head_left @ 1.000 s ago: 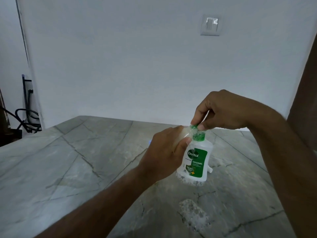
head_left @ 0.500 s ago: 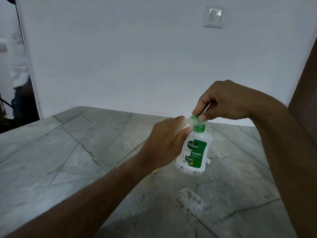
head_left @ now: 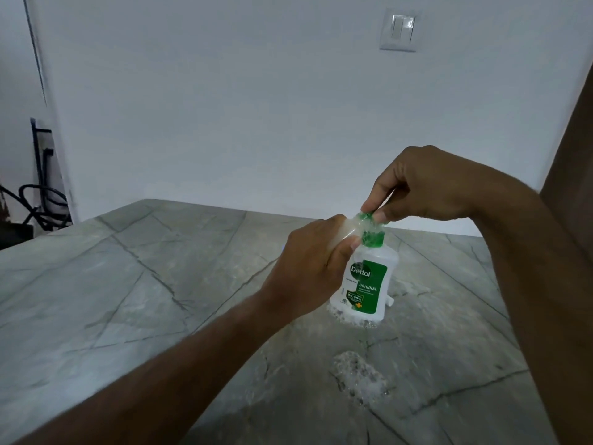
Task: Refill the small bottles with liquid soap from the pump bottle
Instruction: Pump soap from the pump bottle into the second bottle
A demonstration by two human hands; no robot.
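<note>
The pump bottle (head_left: 364,285) is the thing to find first – a small clear bottle with a green and white label, standing a bit tilted on the grey stone table (head_left: 134,284). White foam sits round the bottom of the bottle, and a second patch of foam (head_left: 359,379) lies on the table just in front of it. The left hand (head_left: 313,268) is on the left side of the bottle, with its fingers curled round the bottle's shoulder and neck so it holds the bottle tight; a see-through bit shows between this hand and the green top, but it is too blurry to say what it is. The right hand (head_left: 426,187) is above the bottle, and its thumb and fingers pinch the green pump top (head_left: 372,229), which is wet and bubbly. Something small and white (head_left: 389,301) pokes out behind the bottle on its right side – I cannot tell what. Far above the bottle, a white light switch (head_left: 398,30) is on the wall. Far to the left of the bottle, past the table edge, some black cables (head_left: 35,200) hang near the wall
</note>
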